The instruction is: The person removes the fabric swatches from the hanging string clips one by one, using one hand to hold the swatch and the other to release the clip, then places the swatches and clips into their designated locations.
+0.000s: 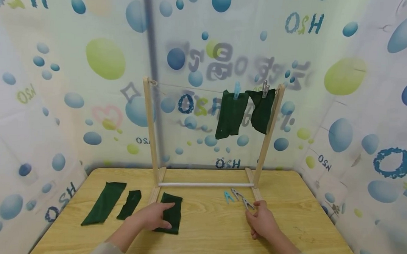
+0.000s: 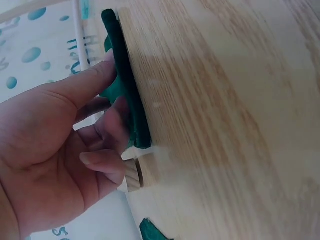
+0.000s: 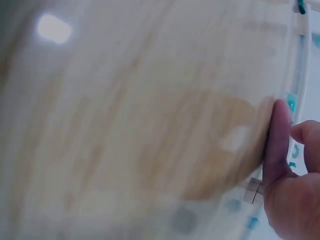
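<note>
Two hands at a table before a small wooden drying rack hung with dark green cloth

The left hand [image 1: 153, 217] reaches over a dark green cloth piece [image 1: 175, 215] lying on the near left of the table [image 1: 216, 230], just right of the rack's left foot [image 1: 155, 193]. Its thumb and index finger are spread apart and touch the cloth; in the left wrist view the other fingers bend loosely beside the cloth's edge. The right hand [image 1: 264, 220], on the right, has bent fingers beside the nearest grey clothespin [image 1: 248, 203]; whether they pinch it cannot be told. Just left of that pin lie a second grey clothespin [image 1: 236, 194] and a light blue one. At the left of the table rest a long cloth strip [image 1: 105, 204] and a smaller strip [image 1: 130, 204]. Farther back, the rack's left post [image 1: 150, 128] and right post [image 1: 270, 130] carry a string [image 1: 191, 89]; a white rod [image 1: 206, 185] joins the feet. Two cloths hang toward the right: the left cloth [image 1: 231, 115] by a blue peg [image 1: 237, 90], the right cloth [image 1: 263, 112] by a grey peg [image 1: 265, 90].
</note>
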Demonstrator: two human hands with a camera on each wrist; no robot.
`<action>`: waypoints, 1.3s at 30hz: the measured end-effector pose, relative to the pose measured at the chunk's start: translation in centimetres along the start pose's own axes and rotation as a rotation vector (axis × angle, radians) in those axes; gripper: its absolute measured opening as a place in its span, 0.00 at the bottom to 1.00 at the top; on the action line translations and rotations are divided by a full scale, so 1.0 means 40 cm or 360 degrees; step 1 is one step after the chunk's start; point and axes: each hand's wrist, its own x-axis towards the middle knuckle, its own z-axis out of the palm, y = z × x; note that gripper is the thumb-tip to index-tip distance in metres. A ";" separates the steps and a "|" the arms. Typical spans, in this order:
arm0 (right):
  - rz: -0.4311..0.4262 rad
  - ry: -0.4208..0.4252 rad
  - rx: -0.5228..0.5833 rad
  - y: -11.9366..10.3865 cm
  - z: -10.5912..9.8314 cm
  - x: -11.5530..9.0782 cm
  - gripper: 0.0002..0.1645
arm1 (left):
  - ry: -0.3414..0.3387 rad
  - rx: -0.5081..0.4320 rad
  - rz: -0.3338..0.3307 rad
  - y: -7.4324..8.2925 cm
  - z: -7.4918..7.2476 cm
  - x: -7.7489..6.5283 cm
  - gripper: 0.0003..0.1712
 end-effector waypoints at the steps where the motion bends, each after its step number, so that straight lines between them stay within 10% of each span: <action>1: -0.0002 -0.0001 0.0027 0.000 -0.003 -0.003 0.34 | 0.0003 -0.0009 0.0027 -0.006 0.000 0.000 0.46; 6: -0.0060 0.0013 0.0111 -0.016 -0.036 -0.013 0.29 | 0.0076 -0.0022 0.0147 -0.018 0.000 -0.007 0.42; 21: -0.0341 0.0065 0.0088 -0.160 -0.188 -0.012 0.21 | 0.0442 -0.0157 0.0304 0.140 -0.055 0.005 0.20; 39: -0.0664 0.0231 -0.0123 -0.438 -0.345 0.032 0.23 | 0.0753 -0.0166 0.0524 0.364 -0.225 0.104 0.22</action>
